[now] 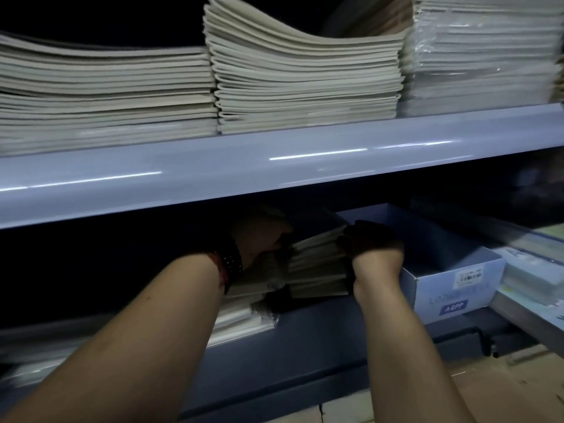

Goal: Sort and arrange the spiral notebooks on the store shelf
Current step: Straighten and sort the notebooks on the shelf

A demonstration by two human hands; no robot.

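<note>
Centre frame, under the glossy grey metal shelf [274, 166], left hand [262, 236] and right hand [372, 241] clamp either end of the pale stack of thin notebooks [317, 265], best held level, edges squared, then set down.
</note>
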